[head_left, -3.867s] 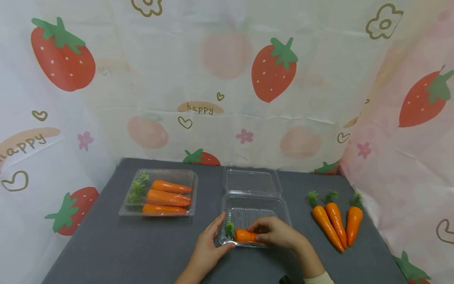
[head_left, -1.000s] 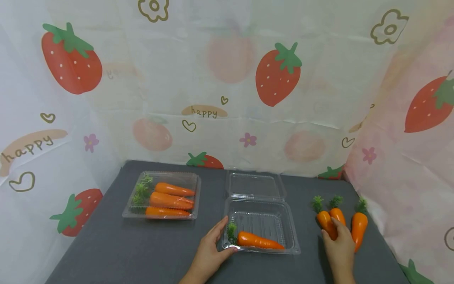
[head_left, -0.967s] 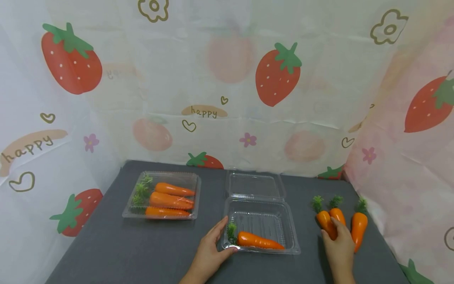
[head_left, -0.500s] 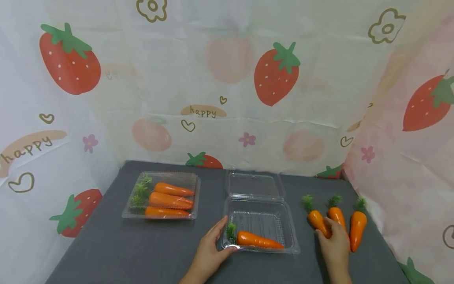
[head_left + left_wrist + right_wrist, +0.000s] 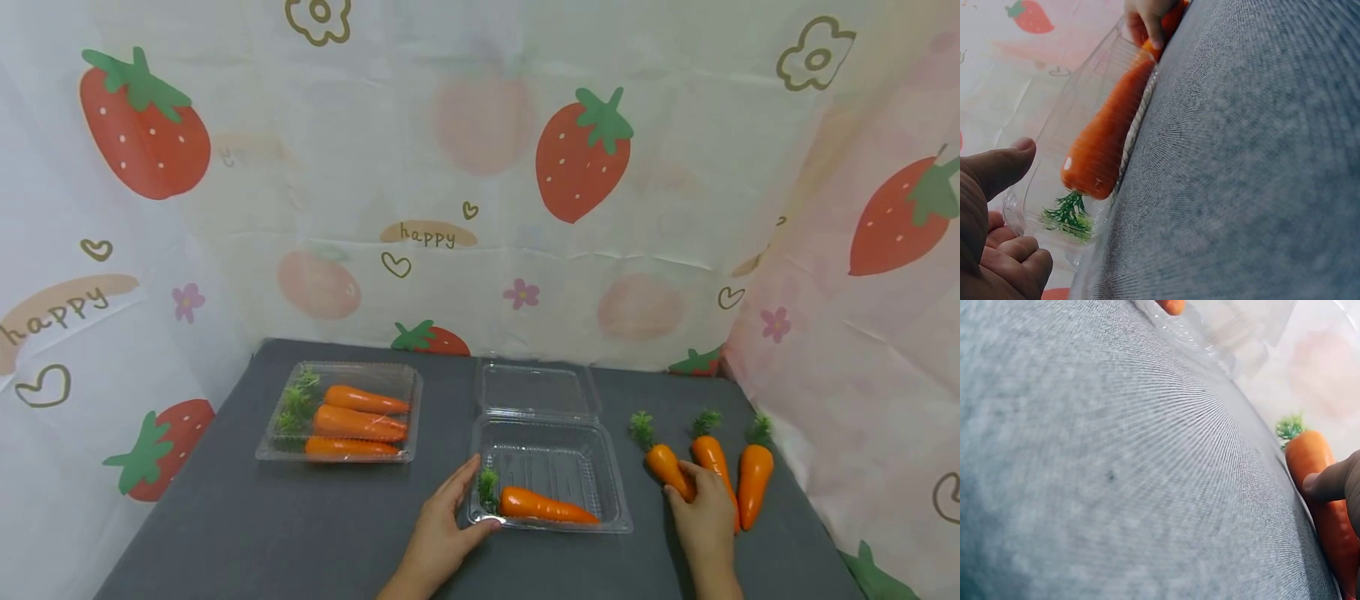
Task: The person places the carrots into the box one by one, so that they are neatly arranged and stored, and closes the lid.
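An open clear plastic clamshell container [image 5: 555, 432] sits mid-table, its lid laid back. Along its front wall lies one carrot [image 5: 547, 505], green top to the left. My left hand [image 5: 441, 533] holds the container's front left corner, thumb at the front edge and fingers along the left side. To the right, my right hand [image 5: 703, 515] pinches a second carrot [image 5: 663, 463] between thumb and fingers; the palm hides its tip. In the right wrist view the thumb presses on that carrot's [image 5: 1310, 453] orange side.
Two more carrots [image 5: 712, 458] lie close to the right hand, the far one [image 5: 756, 479] near the table's right edge. At the left stands a closed clear container [image 5: 414, 417] with three carrots inside. A strawberry-print curtain [image 5: 450, 167] surrounds the grey table [image 5: 300, 525].
The right hand has gone from the container to the loose carrots and gripped the leftmost one, shifting it left from its neighbour. The first carrot now lies released in the container. The left hand stays.
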A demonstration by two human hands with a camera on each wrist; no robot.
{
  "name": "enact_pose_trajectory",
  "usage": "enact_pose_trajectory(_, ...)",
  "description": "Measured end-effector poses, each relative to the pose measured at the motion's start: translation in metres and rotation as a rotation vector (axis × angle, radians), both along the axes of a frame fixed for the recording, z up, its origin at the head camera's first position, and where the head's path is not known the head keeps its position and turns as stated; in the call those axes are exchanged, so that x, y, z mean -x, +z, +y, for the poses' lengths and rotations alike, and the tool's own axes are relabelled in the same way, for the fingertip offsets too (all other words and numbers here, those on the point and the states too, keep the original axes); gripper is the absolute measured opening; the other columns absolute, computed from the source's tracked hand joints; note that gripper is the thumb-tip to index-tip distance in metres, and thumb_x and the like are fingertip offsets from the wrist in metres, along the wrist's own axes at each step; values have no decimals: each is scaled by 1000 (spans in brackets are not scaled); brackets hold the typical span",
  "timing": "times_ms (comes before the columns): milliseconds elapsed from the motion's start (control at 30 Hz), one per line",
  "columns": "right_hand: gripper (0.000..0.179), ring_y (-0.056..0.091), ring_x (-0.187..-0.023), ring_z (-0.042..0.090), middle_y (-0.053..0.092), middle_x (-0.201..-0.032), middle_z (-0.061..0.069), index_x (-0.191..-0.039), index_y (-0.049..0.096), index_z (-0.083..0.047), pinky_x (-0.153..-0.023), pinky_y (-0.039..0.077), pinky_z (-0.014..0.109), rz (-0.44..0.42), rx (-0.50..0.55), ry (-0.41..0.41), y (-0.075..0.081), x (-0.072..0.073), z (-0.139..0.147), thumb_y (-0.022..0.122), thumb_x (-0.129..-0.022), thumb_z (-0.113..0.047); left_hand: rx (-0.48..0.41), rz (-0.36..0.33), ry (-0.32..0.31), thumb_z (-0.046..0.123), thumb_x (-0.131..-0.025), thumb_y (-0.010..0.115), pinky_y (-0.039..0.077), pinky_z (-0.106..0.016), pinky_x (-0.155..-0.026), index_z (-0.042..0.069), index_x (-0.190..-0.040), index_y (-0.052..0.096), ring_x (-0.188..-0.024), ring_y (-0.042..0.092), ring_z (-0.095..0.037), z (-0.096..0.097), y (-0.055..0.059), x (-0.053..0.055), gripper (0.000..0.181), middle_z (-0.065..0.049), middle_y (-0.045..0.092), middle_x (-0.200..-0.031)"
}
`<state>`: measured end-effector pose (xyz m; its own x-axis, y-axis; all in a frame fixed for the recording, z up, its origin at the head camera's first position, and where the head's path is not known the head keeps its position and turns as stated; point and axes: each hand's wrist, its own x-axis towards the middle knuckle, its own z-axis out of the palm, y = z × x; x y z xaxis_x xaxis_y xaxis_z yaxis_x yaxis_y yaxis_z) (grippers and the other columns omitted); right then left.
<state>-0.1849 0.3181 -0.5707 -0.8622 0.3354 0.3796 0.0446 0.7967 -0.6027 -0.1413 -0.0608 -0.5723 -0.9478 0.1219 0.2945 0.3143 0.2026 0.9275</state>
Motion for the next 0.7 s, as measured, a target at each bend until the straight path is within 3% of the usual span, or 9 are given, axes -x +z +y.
enact_pose_trajectory(267,44,63,-106,42,66,-119,27,-125,67,4,-90,53,58,-17,33,-1,0,-1,1,82,-84,-3,18,-26,4,17,-77,91,40,-39,-116,5,-153,47,-145,43,-26,-1,2,-1,88,-9,46,-159)
enact_pose_trajectory(467,46,64,-104,41,69,-117,26,-124,69,2,-88,52,55,50,23,23,6,-2,0,85,-81,-2,15,-31,6,19,-78,90,41,-38,-115,4,-152,47,-144,45,-26,-2,4,-1,87,-8,47,-158)
enact_pose_trajectory(567,45,66,-100,37,71,-114,21,-123,70,-1,-84,52,46,78,-4,32,11,-1,-2,87,-80,-4,0,-33,6,16,-78,91,41,-34,-116,5,-152,48,-144,45,-25,-1,5,0,87,-9,47,-158)
enact_pose_trajectory(700,44,67,-99,32,72,-114,16,-124,71,-4,-78,46,19,91,-3,63,17,2,-6,86,-82,-6,-12,-33,15,15,-78,90,41,-36,-115,4,-152,49,-143,46,-27,-2,4,-1,85,-10,48,-157)
